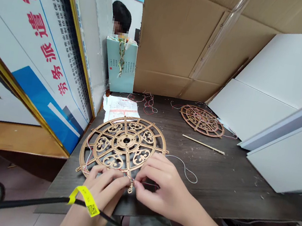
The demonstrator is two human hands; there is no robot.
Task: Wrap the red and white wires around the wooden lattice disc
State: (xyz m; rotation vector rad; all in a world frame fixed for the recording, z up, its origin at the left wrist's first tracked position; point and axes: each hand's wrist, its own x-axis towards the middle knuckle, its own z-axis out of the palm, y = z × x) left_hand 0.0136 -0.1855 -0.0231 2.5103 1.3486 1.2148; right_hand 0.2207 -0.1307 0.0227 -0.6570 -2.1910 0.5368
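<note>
An openwork round wooden wheel (121, 139) with scroll cut-outs lies at the near left of the dark table. My left hand (106, 186) is closed on its near rim beside a small protruding tab (130, 189). From the other side of that tab my right hand (164, 185) pinches a thin red-and-white wire (151, 184) between thumb and forefinger. The exact spot where the wire meets the wheel is partly covered by my fingertips. A loose white wire (186, 169) curls out past the wheel's right edge.
A second wooden wheel (202, 121) lies farther back, with a thin stick (203, 144) nearby. Printed paper (120, 109) and tangled wires (149, 103) sit at the back left. Cardboard (180, 37), a framed board (45, 35) and white panels (275, 87) enclose the table (215, 180). A person's head shows behind.
</note>
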